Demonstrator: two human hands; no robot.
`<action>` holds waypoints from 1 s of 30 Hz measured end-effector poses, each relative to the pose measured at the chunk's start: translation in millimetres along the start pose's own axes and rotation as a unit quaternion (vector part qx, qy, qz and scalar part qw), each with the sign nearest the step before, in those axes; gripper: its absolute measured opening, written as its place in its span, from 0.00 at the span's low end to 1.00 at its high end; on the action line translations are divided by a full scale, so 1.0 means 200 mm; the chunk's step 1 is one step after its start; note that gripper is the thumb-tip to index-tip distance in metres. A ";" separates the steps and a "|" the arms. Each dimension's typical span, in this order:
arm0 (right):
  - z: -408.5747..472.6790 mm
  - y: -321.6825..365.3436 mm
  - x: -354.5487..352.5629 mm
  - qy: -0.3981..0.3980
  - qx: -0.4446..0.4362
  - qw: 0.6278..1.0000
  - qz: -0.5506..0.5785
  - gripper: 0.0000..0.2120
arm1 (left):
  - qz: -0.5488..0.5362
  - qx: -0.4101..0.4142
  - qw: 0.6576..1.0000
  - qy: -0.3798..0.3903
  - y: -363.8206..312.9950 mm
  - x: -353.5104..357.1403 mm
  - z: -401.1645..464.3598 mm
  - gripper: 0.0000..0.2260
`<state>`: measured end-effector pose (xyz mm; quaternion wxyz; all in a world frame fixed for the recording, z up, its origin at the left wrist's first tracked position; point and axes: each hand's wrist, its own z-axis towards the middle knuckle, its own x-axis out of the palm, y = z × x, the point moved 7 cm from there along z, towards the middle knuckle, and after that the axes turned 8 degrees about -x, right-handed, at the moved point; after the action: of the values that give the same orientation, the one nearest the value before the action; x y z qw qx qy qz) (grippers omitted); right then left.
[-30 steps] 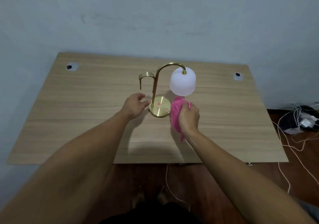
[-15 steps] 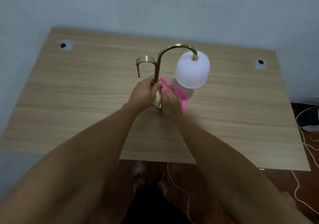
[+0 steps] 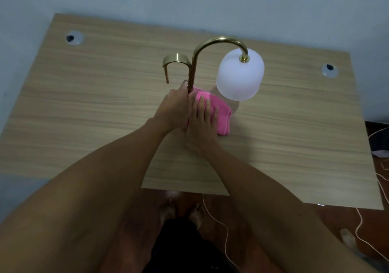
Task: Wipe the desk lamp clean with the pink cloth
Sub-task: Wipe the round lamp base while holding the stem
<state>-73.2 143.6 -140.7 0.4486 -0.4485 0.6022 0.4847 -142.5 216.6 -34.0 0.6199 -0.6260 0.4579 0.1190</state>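
While the lamp is gripped by the left hand and the cloth pressed under the flat right hand, tipping could be caused by hard rubbing.

One desk lamp, one pink cloth, two hands, one table, two grommet holes.

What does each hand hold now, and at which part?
The left hand grips the lamp low on its stem. The right hand presses the cloth with straight fingers.
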 end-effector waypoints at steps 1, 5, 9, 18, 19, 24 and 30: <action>-0.05 0.02 0.02 0.004 -0.011 1.000 0.002 0.45 | -0.006 -0.001 1.000 -0.001 0.00 0.00 0.00 0.13; -0.07 -0.03 0.01 0.015 -0.039 0.999 -0.005 0.46 | -0.012 0.003 1.000 0.004 0.00 0.01 0.00 0.13; 0.04 -0.05 -0.03 0.032 -0.032 0.999 -0.001 0.44 | -0.010 0.021 1.000 0.004 0.00 0.00 0.00 0.12; 0.00 -0.16 -0.11 -0.007 -0.057 0.995 0.087 0.29 | -0.018 0.037 0.999 0.012 0.03 0.01 0.02 0.12; -0.01 -0.12 -0.11 -0.010 -0.068 0.995 0.071 0.29 | -0.014 0.039 0.999 0.010 0.03 0.01 0.02 0.11; -0.21 -0.15 -0.04 0.008 -0.110 0.993 0.049 0.31 | -0.027 0.031 0.999 0.010 0.05 0.02 0.03 0.11; 0.05 -0.13 -0.10 -0.007 -0.087 0.995 0.050 0.28 | -0.022 0.048 0.999 -0.003 0.05 0.02 0.04 0.08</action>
<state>-41.9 151.5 -126.3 0.3872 -0.4519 0.5761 0.5603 -144.2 223.4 -44.7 0.6533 -0.6050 0.4471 0.0854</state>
